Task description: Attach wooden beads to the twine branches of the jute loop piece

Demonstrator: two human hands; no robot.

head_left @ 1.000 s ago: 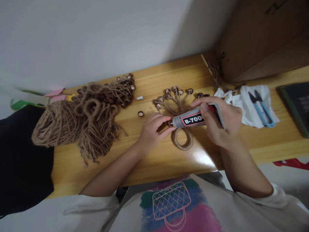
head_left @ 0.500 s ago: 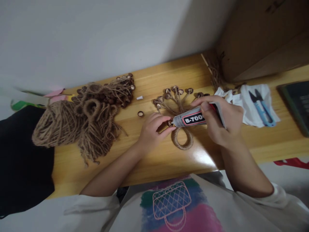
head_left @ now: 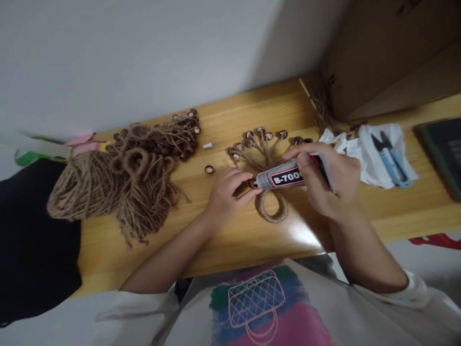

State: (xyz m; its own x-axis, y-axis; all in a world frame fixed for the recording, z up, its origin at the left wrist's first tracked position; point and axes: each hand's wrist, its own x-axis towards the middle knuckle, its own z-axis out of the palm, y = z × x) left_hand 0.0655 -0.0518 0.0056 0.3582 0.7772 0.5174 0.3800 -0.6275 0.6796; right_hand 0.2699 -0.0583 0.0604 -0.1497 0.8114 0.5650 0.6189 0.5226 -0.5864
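Note:
My right hand [head_left: 329,182] grips a grey glue tube [head_left: 283,177] marked B-700-something, its nozzle pointing left. The nozzle tip meets a small brown nutshell-like cap [head_left: 252,184], pinched between the thumb and forefinger of my left hand [head_left: 226,192]. Below the tube lies a ring wrapped in jute cord [head_left: 272,218]. Cords fan out above it, ending in small brown caps with pale insides [head_left: 260,132]. Another such cap [head_left: 209,169] lies alone left of the fan, and near it is a little white nozzle cap [head_left: 208,145].
Jute bundles and rings [head_left: 144,192] are heaped on the left beside a black cloth [head_left: 36,240]. Blue-handled thread snips [head_left: 394,166] rest on white tissue [head_left: 370,154] at right. A cardboard box [head_left: 389,62] stands behind, with a dark flat object [head_left: 441,154] at the far right.
Hardly anything differs. The glue tube and my right hand have shifted very slightly left in the picture; the nozzle stays at the cap in my left hand.

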